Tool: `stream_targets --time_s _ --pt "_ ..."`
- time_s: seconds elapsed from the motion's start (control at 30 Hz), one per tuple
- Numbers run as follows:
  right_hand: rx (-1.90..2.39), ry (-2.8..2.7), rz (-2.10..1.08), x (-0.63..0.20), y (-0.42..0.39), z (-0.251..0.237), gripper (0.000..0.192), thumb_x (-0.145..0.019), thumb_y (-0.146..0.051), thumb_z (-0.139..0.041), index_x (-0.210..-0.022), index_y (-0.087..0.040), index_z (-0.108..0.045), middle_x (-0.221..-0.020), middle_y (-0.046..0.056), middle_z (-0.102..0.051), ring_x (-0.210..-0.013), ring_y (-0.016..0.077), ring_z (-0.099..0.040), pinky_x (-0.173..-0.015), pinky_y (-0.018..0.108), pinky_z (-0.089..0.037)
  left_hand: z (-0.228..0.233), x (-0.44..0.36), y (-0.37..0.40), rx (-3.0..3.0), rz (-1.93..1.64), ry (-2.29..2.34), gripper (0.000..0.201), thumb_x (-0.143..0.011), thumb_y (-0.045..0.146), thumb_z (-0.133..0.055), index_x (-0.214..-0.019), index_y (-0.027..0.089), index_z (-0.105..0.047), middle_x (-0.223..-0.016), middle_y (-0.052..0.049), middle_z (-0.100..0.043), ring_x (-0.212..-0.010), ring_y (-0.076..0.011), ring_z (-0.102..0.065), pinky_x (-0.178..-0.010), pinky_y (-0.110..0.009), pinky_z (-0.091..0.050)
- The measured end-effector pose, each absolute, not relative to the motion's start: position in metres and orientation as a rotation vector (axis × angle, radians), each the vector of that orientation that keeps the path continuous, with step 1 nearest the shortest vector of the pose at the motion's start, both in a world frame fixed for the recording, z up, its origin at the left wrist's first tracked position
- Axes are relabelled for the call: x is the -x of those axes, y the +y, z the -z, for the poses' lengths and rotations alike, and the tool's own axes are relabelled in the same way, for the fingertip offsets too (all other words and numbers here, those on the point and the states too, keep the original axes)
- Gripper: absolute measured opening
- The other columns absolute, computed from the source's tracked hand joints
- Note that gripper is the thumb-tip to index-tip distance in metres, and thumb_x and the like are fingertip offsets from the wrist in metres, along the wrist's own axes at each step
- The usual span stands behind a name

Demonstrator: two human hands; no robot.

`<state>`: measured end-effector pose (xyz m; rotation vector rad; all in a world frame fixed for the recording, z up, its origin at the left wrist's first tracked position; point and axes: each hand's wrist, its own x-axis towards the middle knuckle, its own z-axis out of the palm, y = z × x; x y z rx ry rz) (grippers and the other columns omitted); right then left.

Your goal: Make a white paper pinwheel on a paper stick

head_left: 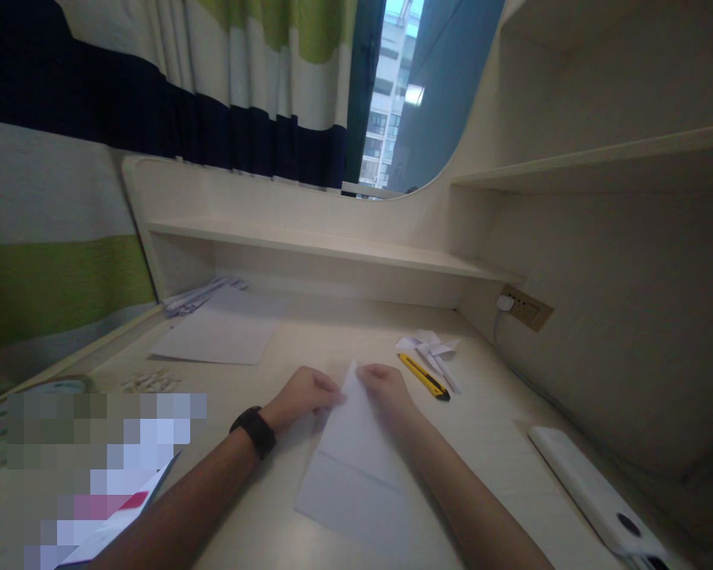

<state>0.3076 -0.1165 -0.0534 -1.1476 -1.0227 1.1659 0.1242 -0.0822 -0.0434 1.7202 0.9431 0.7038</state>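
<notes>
A sheet of white paper (356, 451) lies on the desk in front of me, folded to a point at its far end. Below the folded triangle a flat strip extends toward me. My left hand (310, 393), with a dark watch on its wrist, pinches the paper's left edge near the tip. At the right side of that tip, the fingers of my right hand (386, 384) are closed on the paper. Beyond my right hand lies a yellow utility knife (421, 375), next to a folded paper pinwheel (432, 348).
White sheets (219, 328) lie at the back left, with folded paper strips (205, 294) behind them. Small pale pieces (151, 381) are scattered at left, near a blurred-out area. A long white device (588, 487) rests at right. A plug (505, 302) sits in the wall socket.
</notes>
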Motion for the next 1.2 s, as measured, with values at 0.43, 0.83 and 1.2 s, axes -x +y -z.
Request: stream_targets --time_s 0.43,0.83,1.2 --pt "1.192 -1.163 -1.224 -0.294 -0.127 0.044 0.031 -0.055 -0.041 -0.077 -0.065 -0.012 -0.071 -0.054 0.001 -0.059 -0.049 0.0091 -0.046 -0.049 0.023 -0.033 0.046 -0.127 -0.082 -1.641 -0.852 0.853 0.041 -0.073 0.052 -0.062 -0.071 0.011 -0.069 -0.058 -0.001 -0.058 -0.051 -0.0110 -0.048 -0.046 -0.020 -0.034" --pt "1.255 -1.245 -1.228 -0.289 -0.128 0.044 0.021 -0.058 -0.034 -0.070 -0.061 -0.013 -0.070 -0.048 -0.002 -0.055 -0.047 0.0090 -0.042 -0.048 0.023 -0.033 0.036 -0.126 -0.084 -1.486 -1.044 1.021 0.028 -0.064 0.039 -0.069 -0.055 0.013 -0.066 -0.053 -0.001 -0.057 -0.051 -0.0124 -0.047 -0.049 -0.023 -0.031" --pt "1.304 -1.383 -1.293 -0.291 -0.133 0.048 0.015 -0.060 -0.028 -0.067 -0.059 -0.013 -0.069 -0.047 -0.002 -0.056 -0.046 0.0094 -0.046 -0.048 0.022 -0.034 0.033 -0.090 -0.053 -1.230 -1.291 1.129 0.022 -0.059 0.035 -0.072 -0.055 0.014 -0.064 -0.050 0.000 -0.054 -0.048 -0.0110 -0.044 -0.046 -0.024 -0.032"
